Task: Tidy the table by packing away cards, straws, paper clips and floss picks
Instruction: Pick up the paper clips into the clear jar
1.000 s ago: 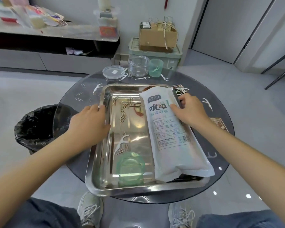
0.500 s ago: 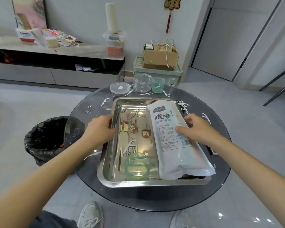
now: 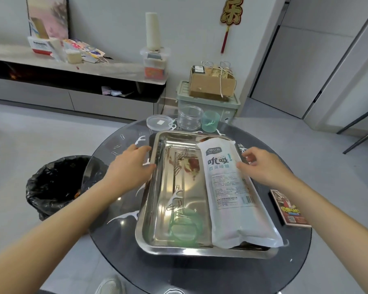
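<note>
While left hand (image 3: 130, 166) sits beside tray (image 3: 198, 194), right hand (image 3: 263, 166) touches straw pack (image 3: 232, 198).

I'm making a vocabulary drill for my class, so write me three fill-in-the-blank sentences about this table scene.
1. The straw bag lies in the ____ half of the tray.
2. The lid lying in the tray is ____.
3. The bin bag beside the table is ____.

Missing words: right; green; black.

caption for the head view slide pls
Left hand and right hand flank steel tray holding straw pack, paper clips, floss picks
</note>
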Available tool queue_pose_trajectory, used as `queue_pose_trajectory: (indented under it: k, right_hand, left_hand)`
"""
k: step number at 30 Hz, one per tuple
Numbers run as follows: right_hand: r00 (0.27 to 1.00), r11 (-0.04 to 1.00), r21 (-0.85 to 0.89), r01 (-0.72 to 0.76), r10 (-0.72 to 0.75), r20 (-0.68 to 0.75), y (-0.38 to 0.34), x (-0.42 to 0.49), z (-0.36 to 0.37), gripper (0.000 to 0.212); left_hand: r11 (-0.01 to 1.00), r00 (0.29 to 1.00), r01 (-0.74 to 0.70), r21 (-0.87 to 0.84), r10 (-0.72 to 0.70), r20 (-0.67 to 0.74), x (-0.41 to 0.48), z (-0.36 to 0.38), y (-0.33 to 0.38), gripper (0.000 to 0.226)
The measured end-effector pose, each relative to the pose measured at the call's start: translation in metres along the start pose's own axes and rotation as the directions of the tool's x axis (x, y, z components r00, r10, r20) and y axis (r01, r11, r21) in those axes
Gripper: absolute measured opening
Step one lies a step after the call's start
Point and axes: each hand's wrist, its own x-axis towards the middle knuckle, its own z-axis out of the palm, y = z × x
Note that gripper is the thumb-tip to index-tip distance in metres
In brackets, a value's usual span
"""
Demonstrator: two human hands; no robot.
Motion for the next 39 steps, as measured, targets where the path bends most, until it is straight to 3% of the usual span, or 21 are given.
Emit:
queue_pose_trajectory:
  k: [4,8,12,15,23,31,36,39]
  right_hand:
    - [0.984,0.984,0.048,0.174,-0.175,0.018,-0.042,0.027,0.002,0.043]
    - [0.950,0.951,-0.048,0.306,-0.301,0.082,-0.084,0.082,0.017,0.045]
    - [0.970,0.970,-0.012,0.244,-0.245,-0.015,-0.111,0.143,0.048,0.039]
    - [0.958,0.959,-0.122,0.257,-0.270,-0.097,-0.122,0.178,0.068,0.034]
    - [0.972,0.937,-0.311,0.157,-0.202,-0.121,-0.116,0.226,0.090,0.022]
    - [0.942,0.955,-0.211,0.210,-0.255,-0.218,-0.106,0.220,0.088,0.016]
    - [0.862,0.900,-0.092,0.427,-0.435,-0.260,-0.112,0.164,0.057,0.012]
    - [0.806,0.841,-0.092,0.533,-0.538,-0.246,-0.112,0.115,0.030,0.009]
  left_hand:
    - [0.998,1.000,-0.007,-0.062,0.006,-0.017,0.007,-0.012,0.002,0.049]
    - [0.995,1.000,-0.024,-0.096,0.022,-0.022,0.012,-0.009,0.003,0.042]
    - [0.999,0.995,0.013,-0.036,-0.017,-0.094,0.027,-0.012,0.001,0.038]
    - [1.000,0.992,0.006,0.029,-0.002,-0.128,0.037,-0.012,0.005,0.037]
    - [0.995,0.999,0.017,0.099,-0.013,-0.042,0.058,-0.008,0.000,0.038]
    - [0.999,0.999,0.030,0.030,-0.029,-0.039,0.060,-0.017,-0.013,0.043]
    - [0.999,0.997,0.048,0.004,-0.048,-0.054,0.059,-0.012,-0.024,0.041]
    - [0.980,0.992,0.078,-0.182,-0.094,-0.081,0.055,-0.013,-0.022,0.041]
